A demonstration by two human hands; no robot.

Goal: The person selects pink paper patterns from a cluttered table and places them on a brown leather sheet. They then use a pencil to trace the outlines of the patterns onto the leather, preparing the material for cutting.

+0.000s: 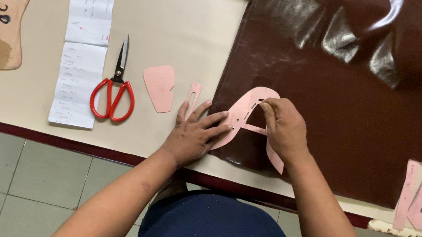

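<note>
A curved pink paper pattern (244, 107) lies on the near left corner of a dark brown leather sheet (373, 105). My left hand (194, 135) lies flat with spread fingers, the fingertips pressing on the pattern's left side at the leather's edge. My right hand (284, 131) rests on the pattern's right part, its fingers bent and pinched near the top of the pattern; what is between the fingertips is hidden.
Red-handled scissors (114, 91) lie left of the hands, beside a folded white paper sheet (84, 46). Two small pink pattern pieces (159, 87) lie between scissors and leather, pink strips (419, 196) at right. Tan insole shapes (2, 15) sit far left. The table edge (75, 144) runs near my body.
</note>
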